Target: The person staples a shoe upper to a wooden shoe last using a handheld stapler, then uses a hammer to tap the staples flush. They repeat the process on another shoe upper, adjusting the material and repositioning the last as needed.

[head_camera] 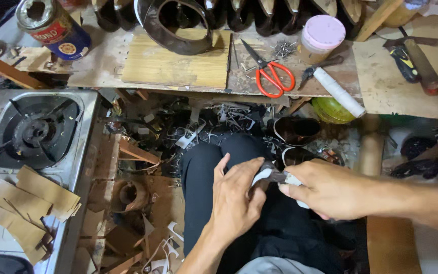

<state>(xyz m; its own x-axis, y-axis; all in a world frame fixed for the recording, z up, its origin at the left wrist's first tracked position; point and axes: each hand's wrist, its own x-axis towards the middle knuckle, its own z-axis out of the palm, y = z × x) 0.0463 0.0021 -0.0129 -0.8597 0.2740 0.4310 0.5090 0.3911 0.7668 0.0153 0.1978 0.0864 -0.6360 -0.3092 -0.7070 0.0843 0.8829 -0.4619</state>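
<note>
Left hand [236,195] and right hand [325,190] both grip a white-and-dark strip [274,175] over the lap. Recommend keeping it taut, fingers close together; scissors [272,73] lie on counter [178,66].

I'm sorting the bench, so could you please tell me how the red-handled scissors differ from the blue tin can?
The red-handled scissors lie flat with blades slightly parted; the blue tin can lies tilted, its top facing the camera. The scissors are slim, with red loops; the can is bulky, round and blue. The scissors sit mid-bench; the can sits far left. Both rest untouched on the workbench.
</note>
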